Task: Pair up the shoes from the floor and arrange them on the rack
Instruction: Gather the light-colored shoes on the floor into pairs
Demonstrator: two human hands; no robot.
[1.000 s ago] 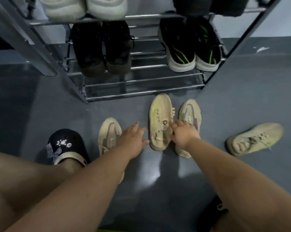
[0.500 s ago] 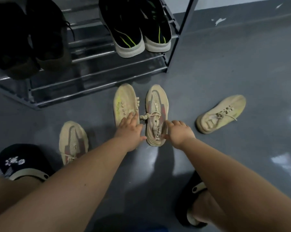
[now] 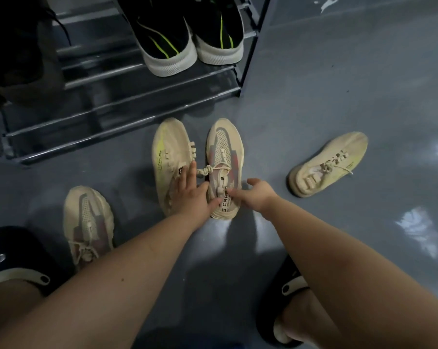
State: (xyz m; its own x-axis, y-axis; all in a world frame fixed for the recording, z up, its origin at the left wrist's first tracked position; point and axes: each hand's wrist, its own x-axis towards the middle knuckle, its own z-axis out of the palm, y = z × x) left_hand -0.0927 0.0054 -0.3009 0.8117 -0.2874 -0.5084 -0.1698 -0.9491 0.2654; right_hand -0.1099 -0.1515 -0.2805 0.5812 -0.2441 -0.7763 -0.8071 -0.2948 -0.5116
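The left hand (image 3: 191, 195) lies flat and open on the yellow-marked tan shoe (image 3: 171, 162), fingers spread, not closed around it. The right hand (image 3: 254, 196) is open too, its fingers touching the heel end of the mesh tan shoe (image 3: 224, 167), thumb sticking up. Neither grip holds anything yet.

A second ago the left hand was well off to the left, near the other mesh shoe (image 3: 88, 222), and the right hand sat on the middle shoes. Now both hands are on the two middle shoes, which lie side by side and touching. But these two do not match, so I think one has to be swapped before a pair can go up.

The match for the yellow-marked shoe, the far tan shoe (image 3: 328, 163), lies well off to the right of the right hand. The rack (image 3: 127, 122) stands just past the fingertips, its bottom bars bare, with a black and green pair (image 3: 187, 39) one shelf up. The floor (image 3: 313, 84) around the hands is open, so sliding shoes should be easy.
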